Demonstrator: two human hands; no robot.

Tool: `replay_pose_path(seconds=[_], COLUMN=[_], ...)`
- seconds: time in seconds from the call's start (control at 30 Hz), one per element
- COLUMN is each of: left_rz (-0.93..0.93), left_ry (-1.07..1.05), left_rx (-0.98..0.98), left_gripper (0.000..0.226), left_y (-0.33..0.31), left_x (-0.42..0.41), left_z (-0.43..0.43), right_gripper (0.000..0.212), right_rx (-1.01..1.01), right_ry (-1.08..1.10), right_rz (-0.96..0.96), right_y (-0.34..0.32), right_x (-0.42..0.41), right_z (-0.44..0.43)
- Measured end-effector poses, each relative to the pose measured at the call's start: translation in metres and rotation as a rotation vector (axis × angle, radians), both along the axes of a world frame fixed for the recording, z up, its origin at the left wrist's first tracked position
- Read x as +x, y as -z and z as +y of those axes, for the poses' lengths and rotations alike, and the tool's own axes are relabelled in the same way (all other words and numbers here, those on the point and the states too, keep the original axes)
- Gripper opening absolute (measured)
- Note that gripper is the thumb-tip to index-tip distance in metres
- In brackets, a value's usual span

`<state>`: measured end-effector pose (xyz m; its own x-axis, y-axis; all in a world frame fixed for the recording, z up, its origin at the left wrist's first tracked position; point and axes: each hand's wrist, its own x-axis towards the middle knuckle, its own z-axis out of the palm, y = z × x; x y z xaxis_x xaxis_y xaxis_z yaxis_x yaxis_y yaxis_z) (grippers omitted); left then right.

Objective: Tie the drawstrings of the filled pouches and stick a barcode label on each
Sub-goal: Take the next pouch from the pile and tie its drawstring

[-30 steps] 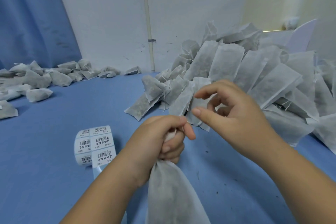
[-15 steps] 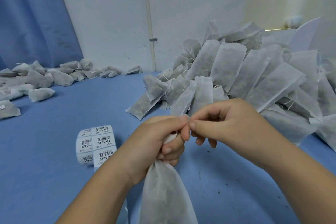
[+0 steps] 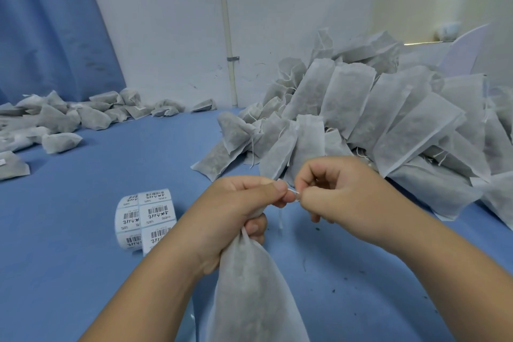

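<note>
My left hand grips the gathered neck of a filled white mesh pouch, which hangs down toward the bottom edge. My right hand pinches the thin white drawstring just right of the left thumb, and a loose end of string dangles below. A roll of barcode labels lies on the blue table to the left of my left wrist.
A large heap of untied filled pouches rises at the right against the white wall. Several tied pouches lie scattered at the far left on the blue tabletop. A blue curtain hangs at back left.
My right hand came down from in front of the heap to meet my left hand and now pinches the drawstring. The left hand kept its grip on the pouch neck.
</note>
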<state>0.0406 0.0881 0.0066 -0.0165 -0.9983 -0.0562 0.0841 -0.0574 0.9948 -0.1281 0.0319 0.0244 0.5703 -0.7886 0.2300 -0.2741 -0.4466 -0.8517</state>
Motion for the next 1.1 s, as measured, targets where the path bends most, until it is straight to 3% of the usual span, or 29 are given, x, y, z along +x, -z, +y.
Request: replay_pose_path(seconds=[0.27, 0.43, 0.63, 0.87, 1.1], left_rz=[-0.143, -0.311, -0.523, -0.654, -0.627], left_ry=[-0.146, -0.177, -0.167, -0.137, -0.129], left_rx=[-0.013, -0.039, -0.060, -0.056, -0.081], left_gripper=[0.019, 0.027, 0.035, 0.035, 0.034], left_y=[0.000, -0.002, -0.002, -0.005, -0.005], left_x=[-0.003, -0.002, 0.000, 0.002, 0.002], left_z=[0.001, 0.002, 0.003, 0.005, 0.005], right_gripper=[0.007, 0.007, 0.011, 0.016, 0.018], right_rx=[-0.083, -0.156, -0.374, -0.143, 0.064], right_ry=[0.046, 0.012, -0.061, -0.066, -0.112], right_rz=[0.073, -0.097, 0.159, 0.085, 0.014], right_y=[0.005, 0.007, 0.013, 0.011, 0.006], right_x=[0.001, 0.000, 0.002, 0.002, 0.001], right_z=[-0.005, -0.004, -0.001, 0.001, 0.001])
